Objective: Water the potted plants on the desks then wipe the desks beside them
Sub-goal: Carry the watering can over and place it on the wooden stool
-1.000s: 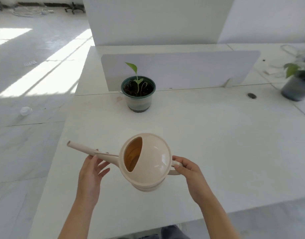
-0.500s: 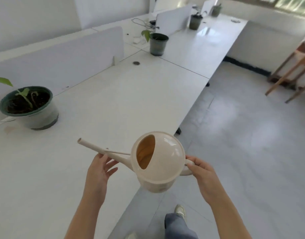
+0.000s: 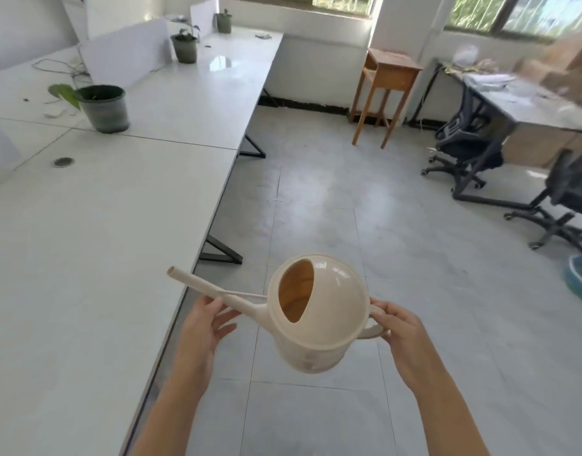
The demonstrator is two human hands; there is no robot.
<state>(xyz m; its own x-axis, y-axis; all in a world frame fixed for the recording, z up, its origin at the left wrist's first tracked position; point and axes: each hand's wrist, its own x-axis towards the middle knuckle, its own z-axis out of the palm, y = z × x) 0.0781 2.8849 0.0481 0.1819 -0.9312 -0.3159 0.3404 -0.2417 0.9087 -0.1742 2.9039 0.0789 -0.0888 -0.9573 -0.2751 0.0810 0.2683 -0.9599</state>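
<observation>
A cream watering can (image 3: 319, 314) hangs in the air beyond the desk's right edge, over the floor, its long spout aimed left. My right hand (image 3: 401, 334) grips its handle. My left hand (image 3: 204, 327) supports the spout from beneath with fingers spread. Along the row of white desks (image 3: 85, 241) stand three potted plants: a grey-green pot (image 3: 103, 108) with a drooping leaf, a second pot (image 3: 185, 47) farther back, and a third pot (image 3: 224, 22) near the window.
White divider panels (image 3: 125, 59) and loose cables (image 3: 57, 65) lie behind the pots. To the right are tiled floor, a wooden stool (image 3: 386, 93), black office chairs (image 3: 470, 153), a cluttered table (image 3: 526, 100) and a blue basin (image 3: 581, 284).
The view has swung right, away from the first small pot, which has left the frame. The watering can, held by both hands, now hangs over the floor instead of the desk.
</observation>
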